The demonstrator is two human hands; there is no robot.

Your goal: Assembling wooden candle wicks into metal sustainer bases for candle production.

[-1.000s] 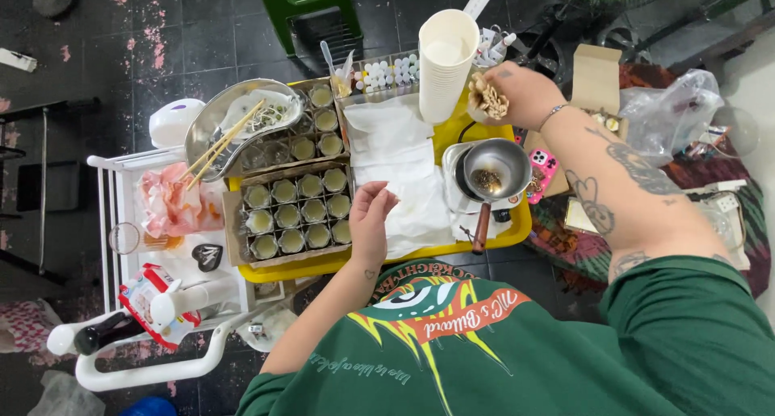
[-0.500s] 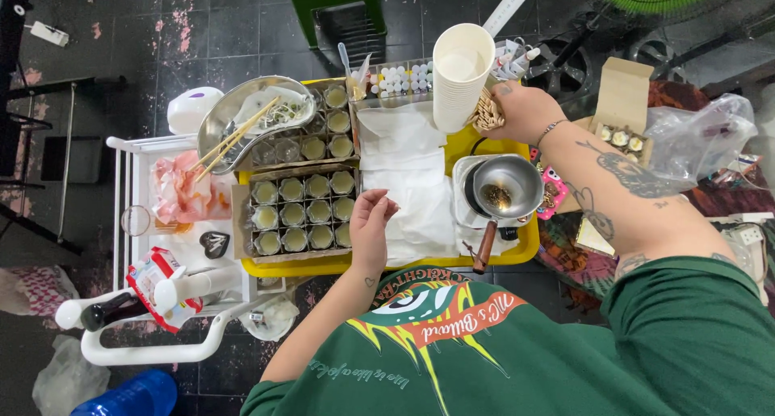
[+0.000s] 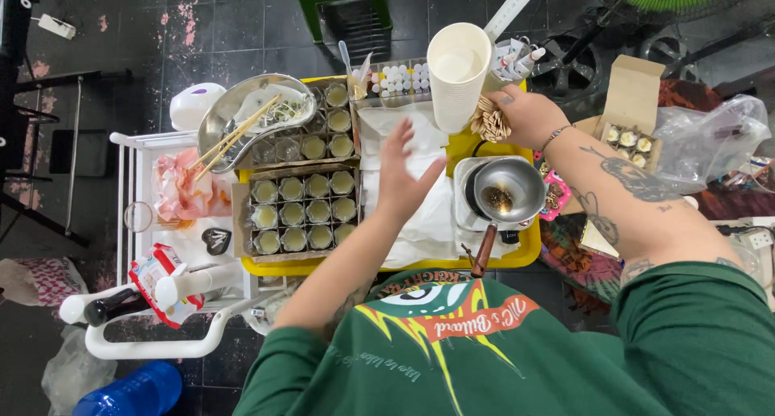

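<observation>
Bright, even overhead light with soft shadows, wide-angle bending at the edges, slight motion blur.

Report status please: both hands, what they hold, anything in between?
Right hand grips bundle of wooden sticks beside stacked paper cups. Left hand open, empty, above white paper towels. Nothing between them.

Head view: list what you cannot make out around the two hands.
- Head view: the right hand covers the lower ends of the bundle of wooden sticks.
- The left hand is motion-blurred and hides part of the white paper sheets; contact unclear.
- Dark bits in the metal pot: too small to identify.
- Small white bottles: too small.
</observation>
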